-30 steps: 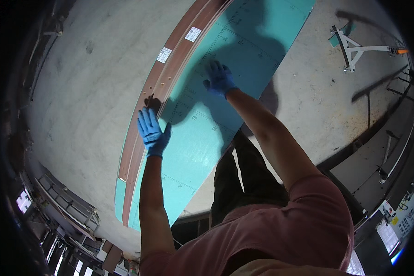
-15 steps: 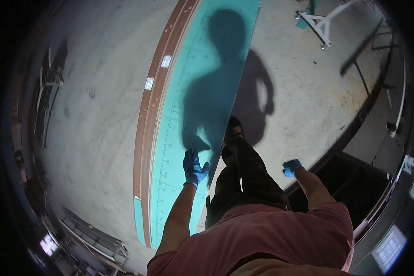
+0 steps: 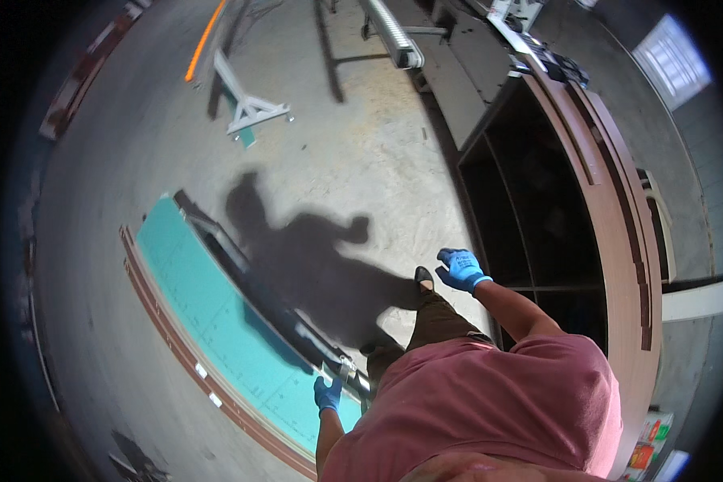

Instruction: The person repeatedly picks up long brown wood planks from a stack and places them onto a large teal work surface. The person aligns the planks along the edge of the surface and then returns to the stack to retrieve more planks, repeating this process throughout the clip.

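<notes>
Head view: left hand (image 3: 327,395) over green board (image 3: 217,317), right hand (image 3: 460,271) near brown cabinet (image 3: 622,337); both released.

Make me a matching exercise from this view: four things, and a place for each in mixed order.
Things
1. gloved left hand
2. gloved right hand
3. long brown strips
4. orange bar

Places
A. near the picture's top edge
B. along the left edge of the green surface
C. nearest the brown cabinet
D. at the green surface's near end

Pairs: 1-D, 2-C, 3-B, 4-A
</notes>
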Available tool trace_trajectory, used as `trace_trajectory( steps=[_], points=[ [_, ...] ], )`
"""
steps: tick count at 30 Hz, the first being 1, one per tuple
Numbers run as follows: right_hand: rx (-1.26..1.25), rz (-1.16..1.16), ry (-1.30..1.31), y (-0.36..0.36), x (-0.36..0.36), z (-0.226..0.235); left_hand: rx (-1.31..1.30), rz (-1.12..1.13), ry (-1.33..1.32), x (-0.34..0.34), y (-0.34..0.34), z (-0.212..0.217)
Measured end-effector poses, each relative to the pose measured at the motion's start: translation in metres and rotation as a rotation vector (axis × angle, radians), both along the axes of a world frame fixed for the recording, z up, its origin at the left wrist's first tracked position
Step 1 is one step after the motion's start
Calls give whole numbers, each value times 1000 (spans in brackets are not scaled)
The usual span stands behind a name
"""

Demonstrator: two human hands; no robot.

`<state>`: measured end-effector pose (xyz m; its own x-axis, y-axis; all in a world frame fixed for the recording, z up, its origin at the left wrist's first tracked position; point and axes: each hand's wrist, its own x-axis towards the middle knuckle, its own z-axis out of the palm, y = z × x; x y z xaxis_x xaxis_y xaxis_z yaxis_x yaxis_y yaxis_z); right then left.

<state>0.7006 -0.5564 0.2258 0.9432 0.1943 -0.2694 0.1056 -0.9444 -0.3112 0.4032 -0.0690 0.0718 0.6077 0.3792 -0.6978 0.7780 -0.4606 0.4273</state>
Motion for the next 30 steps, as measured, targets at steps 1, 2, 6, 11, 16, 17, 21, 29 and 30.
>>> trace_trajectory(
  steps=[1,2,6,11,16,17,21,29,30],
  points=[
    [-22,-34,27,-34,7,3,-24,12,-8,20,-8,3],
    [-61,-63,-127,-61,14,7,-54,-3,23,31,-13,-3],
    [-222,-250,-549,-207,66,66,54,-169,-52,91,-67,12],
    [-445,-565,-744,-380,122,110,-60,-333,-265,201,-183,51],
    [-475,-747,-675,-473,127,128,-262,-442,-237,287,-272,95],
    [-445,-803,-607,-490,122,127,-302,-435,-276,299,-284,97],
    [-340,-841,-552,-502,98,125,-220,-586,-230,319,-276,87],
    [-346,-832,-534,-503,25,119,-74,-657,36,331,-211,86],
    [-329,-841,-537,-503,19,118,-67,-618,-21,329,-197,75]
  ],
)
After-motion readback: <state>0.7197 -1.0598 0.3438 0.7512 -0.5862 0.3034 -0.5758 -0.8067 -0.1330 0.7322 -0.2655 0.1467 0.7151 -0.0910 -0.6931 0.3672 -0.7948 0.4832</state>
